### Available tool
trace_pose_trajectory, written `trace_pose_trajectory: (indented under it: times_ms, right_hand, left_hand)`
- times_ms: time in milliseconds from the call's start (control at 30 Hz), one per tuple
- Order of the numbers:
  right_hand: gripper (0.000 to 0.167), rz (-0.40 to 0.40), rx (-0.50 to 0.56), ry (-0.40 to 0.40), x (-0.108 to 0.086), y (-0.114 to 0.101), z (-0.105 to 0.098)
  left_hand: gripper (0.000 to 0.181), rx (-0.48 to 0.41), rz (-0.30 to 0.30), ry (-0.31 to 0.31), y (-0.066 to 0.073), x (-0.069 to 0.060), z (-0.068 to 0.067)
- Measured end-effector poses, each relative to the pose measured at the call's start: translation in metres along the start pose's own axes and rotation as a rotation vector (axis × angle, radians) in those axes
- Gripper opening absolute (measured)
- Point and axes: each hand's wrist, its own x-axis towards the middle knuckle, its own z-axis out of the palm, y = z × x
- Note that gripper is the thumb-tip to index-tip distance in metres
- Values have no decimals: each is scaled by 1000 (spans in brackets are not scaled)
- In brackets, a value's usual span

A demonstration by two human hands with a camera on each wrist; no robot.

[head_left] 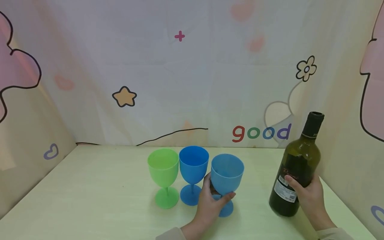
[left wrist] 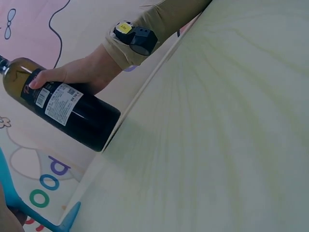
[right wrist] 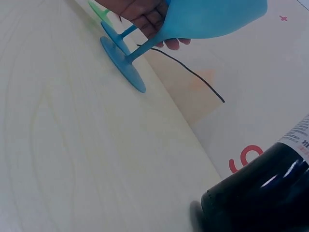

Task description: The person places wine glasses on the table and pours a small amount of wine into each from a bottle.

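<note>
My left hand (head_left: 210,200) holds the light blue goblet (head_left: 227,173) low on its bowl, thumb in front by the stem and the other fingers mostly hidden behind. In the right wrist view, this goblet (right wrist: 212,19) shows its whole foot; whether it touches the table I cannot tell. My right hand (head_left: 310,196) grips a dark green wine bottle (head_left: 300,153) around its labelled body. The bottle leans, its neck toward the right. A darker blue goblet (head_left: 194,163) and a green goblet (head_left: 163,166) stand upright left of the held one.
The pale wooden table (head_left: 90,200) meets a printed cloth backdrop (head_left: 150,66) behind the goblets. Side cloths (head_left: 30,133) rise along the table's left and right edges. A small dark camera (left wrist: 140,39) sits on the right wrist.
</note>
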Motion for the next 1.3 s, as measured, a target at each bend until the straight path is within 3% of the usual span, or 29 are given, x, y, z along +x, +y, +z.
trace_pose_trajectory:
  times_ms: [333, 667, 1067, 1300]
  right_hand:
    - [47, -145, 83, -42, 1, -19, -8]
    - [43, -106, 45, -61, 4, -40, -11]
    - [46, -192, -142, -165, 10, -62, -28]
    - [71, -252, -277, -239, 11, -71, -40]
  left_hand:
    - [84, -18, 6, -6, 1, -1, 3]
    - [83, -24, 8, -5, 4, -1, 2]
    - [83, 1, 5, -17, 4, 1, -2]
    - [86, 16, -31, -13, 2, 0, 1]
